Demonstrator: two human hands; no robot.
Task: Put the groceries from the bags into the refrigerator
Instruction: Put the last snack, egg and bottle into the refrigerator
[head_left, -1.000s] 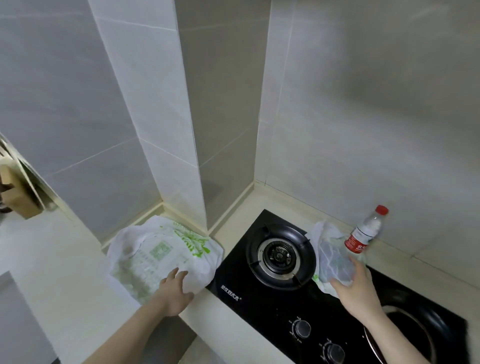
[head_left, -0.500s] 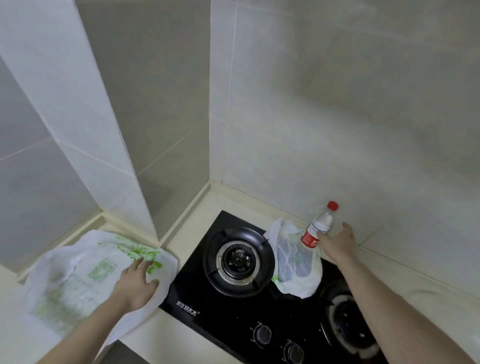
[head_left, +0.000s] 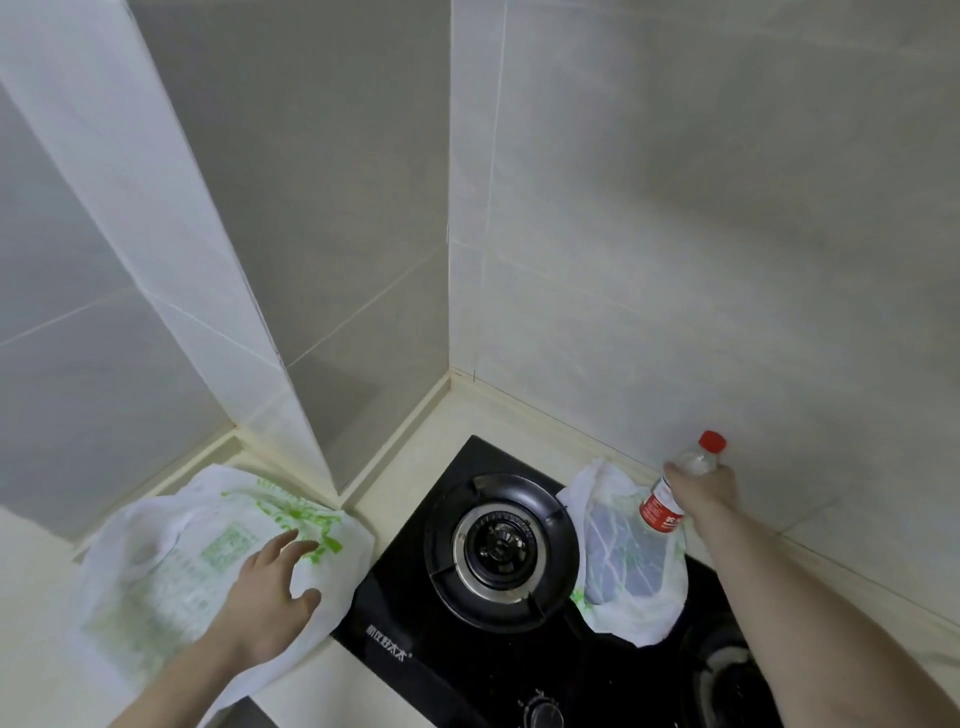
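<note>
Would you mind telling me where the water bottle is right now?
The bottle is on the right of the head view, gripped by the right hand just above the small bag on the stove, near the back wall.

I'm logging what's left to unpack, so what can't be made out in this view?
- Large bag: contents hidden by its opaque plastic, head view.
- Small bag: contents blurred behind film.
- Bottle: middle covered by the right hand; label too small.
- Right burner: partly behind the forearm.
- Refrigerator: out of frame.
</note>
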